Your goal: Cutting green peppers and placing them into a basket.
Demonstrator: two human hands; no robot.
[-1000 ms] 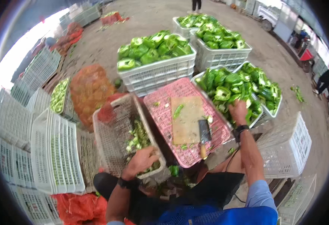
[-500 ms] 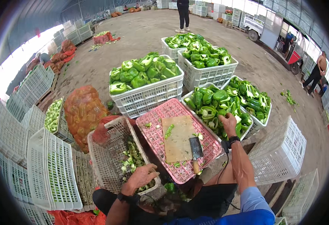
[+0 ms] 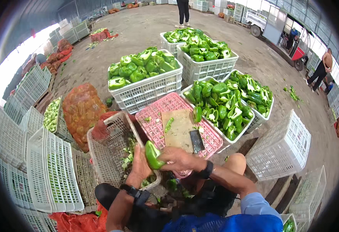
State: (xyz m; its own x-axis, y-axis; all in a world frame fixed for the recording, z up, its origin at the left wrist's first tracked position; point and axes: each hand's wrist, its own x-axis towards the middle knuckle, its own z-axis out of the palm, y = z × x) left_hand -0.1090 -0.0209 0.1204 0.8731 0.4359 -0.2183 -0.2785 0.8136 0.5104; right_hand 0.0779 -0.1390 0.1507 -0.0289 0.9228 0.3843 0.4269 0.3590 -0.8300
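Note:
A green bell pepper [image 3: 153, 155] is held up between my two hands, over the near edge of an upturned-looking pink crate. My left hand [image 3: 140, 165] rests against its left side with the fingers pointing up. On its right side, the fingers of my right hand [image 3: 176, 157] grip the pepper. A wooden cutting board [image 3: 177, 121] lies on the pink crate [image 3: 148, 113]. On the board's right edge sits a cleaver [image 3: 197, 141], its handle hidden by my right hand and forearm. A small green pepper piece [image 3: 169, 124] lies on the board.
White crates of split bell peppers [image 3: 219, 106] stand ahead and right. A scrap crate [image 3: 109, 154] is at my left, beside an orange mesh sack [image 3: 83, 112]. One white crate [image 3: 279, 149] stands tilted at right. Two people stand farther off.
My right hand has come from the pepper crate to the middle with a bell pepper. My left hand has risen from the scrap crate's edge to meet it. The view has shifted slightly.

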